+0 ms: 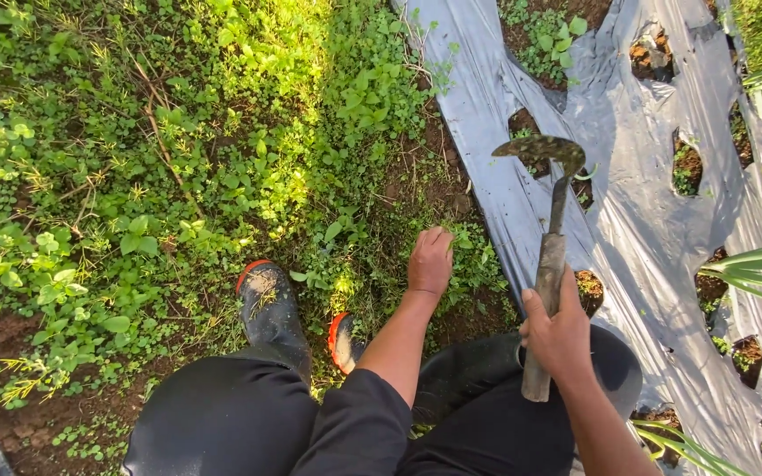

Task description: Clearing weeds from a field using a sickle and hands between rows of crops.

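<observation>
Weeding is the step in hand: the left hand (430,261) reaches down, its grip clenched on low weeds (465,256) at the near edge of the grey plastic sheet (637,211). The right hand (560,333) grasps the wooden handle of a hoe (550,256), its curved blade raised over the sheet. Next, by my judgement, a firm pull at the roots is called for, with the blade kept off the plastic. Boots (268,308) stand on soil to the left. No packages, labels or signs show.
</observation>
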